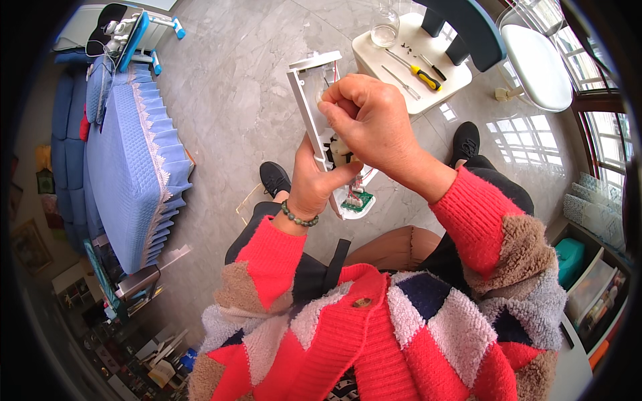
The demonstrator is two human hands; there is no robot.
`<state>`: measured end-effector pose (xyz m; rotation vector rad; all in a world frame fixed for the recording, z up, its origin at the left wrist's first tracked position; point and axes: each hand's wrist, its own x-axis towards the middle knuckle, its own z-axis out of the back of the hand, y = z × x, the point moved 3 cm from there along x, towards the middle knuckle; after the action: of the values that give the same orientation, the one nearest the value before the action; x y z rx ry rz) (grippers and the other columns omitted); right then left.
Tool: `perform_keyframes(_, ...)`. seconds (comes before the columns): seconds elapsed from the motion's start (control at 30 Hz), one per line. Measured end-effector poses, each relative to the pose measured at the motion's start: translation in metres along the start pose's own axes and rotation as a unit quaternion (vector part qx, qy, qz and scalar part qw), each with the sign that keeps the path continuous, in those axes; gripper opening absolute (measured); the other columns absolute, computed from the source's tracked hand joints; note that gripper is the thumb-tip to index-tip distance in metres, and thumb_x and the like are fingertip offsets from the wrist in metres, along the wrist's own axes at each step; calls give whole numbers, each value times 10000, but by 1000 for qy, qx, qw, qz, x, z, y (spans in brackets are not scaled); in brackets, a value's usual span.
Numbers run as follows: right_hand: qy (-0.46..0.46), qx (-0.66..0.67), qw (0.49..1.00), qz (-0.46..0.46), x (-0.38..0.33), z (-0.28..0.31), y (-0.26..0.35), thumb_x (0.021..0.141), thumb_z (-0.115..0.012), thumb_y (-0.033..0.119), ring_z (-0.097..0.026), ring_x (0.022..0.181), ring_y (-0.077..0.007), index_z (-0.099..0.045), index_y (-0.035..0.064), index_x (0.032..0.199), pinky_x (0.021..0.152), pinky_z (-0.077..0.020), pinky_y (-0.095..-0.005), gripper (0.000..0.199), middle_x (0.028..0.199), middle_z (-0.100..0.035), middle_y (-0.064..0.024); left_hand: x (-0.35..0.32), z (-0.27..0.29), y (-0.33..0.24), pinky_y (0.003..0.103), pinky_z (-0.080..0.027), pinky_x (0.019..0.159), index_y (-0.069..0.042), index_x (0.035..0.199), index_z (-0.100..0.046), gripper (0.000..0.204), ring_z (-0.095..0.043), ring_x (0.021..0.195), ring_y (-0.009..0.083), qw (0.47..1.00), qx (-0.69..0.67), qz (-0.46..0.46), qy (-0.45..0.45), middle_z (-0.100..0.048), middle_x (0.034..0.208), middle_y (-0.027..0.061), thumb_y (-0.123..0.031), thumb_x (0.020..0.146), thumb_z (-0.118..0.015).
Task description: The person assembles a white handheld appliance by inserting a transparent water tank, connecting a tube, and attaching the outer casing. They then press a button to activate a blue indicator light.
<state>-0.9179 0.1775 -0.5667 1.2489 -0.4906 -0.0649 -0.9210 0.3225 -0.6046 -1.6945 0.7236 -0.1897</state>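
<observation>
My left hand (315, 175) is wrapped round the lower half of a long white plastic device housing (302, 100), held tilted in front of me. Its inside lies exposed, with a green circuit board (358, 202) and thin red and white wires at the lower end. Dark and pale inner parts show between my hands. Over the upper half, my right hand (374, 117) has its fingers closed in a pinch at the housing's inner side; whatever sits between the fingertips is too small to make out.
Ahead to the right, a cream stool (428, 87) bears a yellow-black screwdriver (425, 77), a thin pale tool (401, 83), a black-handled tool (436, 69), small dark screws and a glass jar (384, 33). A white chair (535, 67) stands farther right. A blue-covered sofa (124, 174) is at left.
</observation>
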Motion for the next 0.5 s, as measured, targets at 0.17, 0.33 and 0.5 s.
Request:
perform_keyframes(0.17,9,11,1000,-4,0,1,-2,764,-709,65,-644,610,-270,-686,25,751,564,-505,-365,48,713,-660,-118,0,0,0,268,-526,772,6,1228,-488,544,-632,911,133,1000,3,5,-3,-617,1057,66,7,744,-738)
perform_keyframes(0.33,-2,54,998,-20,1,4,-3,802,-699,71,-649,604,-225,-726,20,839,574,-512,-327,69,725,-681,-127,1,1,-8,294,-534,815,13,1224,-505,516,-651,925,172,998,-60,-2,-4,-639,1055,91,-2,748,-703)
perform_keyframes(0.5,-23,60,997,-38,4,11,-7,826,-695,85,-654,608,-174,-727,6,866,580,-511,-287,94,705,-690,-113,-2,-1,-17,408,-562,895,65,1277,-505,547,-675,1033,290,991,-125,27,32,-644,1115,155,-36,762,-659)
